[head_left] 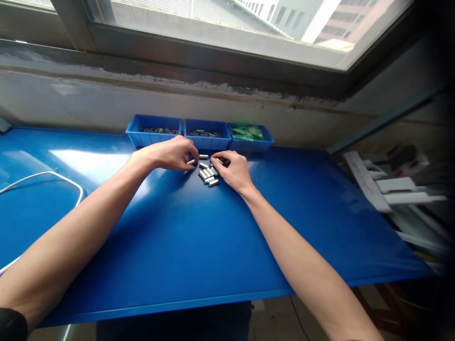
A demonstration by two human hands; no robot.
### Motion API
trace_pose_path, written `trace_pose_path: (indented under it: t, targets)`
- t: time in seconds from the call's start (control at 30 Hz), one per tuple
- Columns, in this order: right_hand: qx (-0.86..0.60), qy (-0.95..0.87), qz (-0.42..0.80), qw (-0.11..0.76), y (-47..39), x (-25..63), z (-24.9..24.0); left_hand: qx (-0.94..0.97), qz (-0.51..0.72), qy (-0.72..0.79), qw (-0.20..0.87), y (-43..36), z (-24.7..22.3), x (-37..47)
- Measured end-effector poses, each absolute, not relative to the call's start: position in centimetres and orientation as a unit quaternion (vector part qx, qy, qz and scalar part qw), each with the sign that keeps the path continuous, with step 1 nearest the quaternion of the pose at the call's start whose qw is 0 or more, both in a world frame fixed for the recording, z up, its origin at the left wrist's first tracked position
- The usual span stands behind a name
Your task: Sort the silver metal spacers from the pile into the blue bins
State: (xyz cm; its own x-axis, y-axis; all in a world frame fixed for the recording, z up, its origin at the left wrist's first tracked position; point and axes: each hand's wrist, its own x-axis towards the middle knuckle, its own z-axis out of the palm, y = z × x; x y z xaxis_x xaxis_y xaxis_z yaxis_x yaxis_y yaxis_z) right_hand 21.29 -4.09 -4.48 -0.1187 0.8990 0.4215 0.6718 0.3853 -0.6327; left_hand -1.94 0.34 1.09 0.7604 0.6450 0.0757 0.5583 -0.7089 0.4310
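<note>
Several small silvery metal pieces (208,174) lie in a loose cluster on the blue table (199,246). My left hand (178,152) is at the left of the cluster, its thumb and fingers around one metal piece (191,162). At the right side, my right hand (233,166) has its thumb and index finger closed around another piece (219,161), partly hidden by the fingers. A single piece (204,157) lies between the two hands, near the bins.
Three blue bins stand in a row by the wall: small dark parts in the left bin (152,138), metal pieces in the middle bin (209,143), green bags in the right bin (252,146). A white cable (66,176) curves at left; white objects (396,185) are at right.
</note>
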Motion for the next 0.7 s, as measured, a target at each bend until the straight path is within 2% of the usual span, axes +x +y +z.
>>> trace_pose_path:
  t: [0.2,0.4,0.57,0.7]
  targets:
    - [-0.539,-0.715,0.162,0.415,-4.1,21.3,-4.4,0.897,0.137,0.359,0.218,0.0,1.2,-1.7]
    - [-0.547,-0.701,0.180,0.422,-4.1,21.3,-4.3,0.842,0.227,0.346,0.347,-0.5,1.9,-1.3]
    - [-0.546,-0.698,0.185,0.424,-4.2,21.2,-4.2,0.830,0.239,0.313,0.394,-0.5,2.0,-1.0]
    - [-0.549,-0.697,0.186,0.423,-4.1,21.3,-4.3,0.743,0.377,0.410,0.371,-0.3,1.4,-0.4]
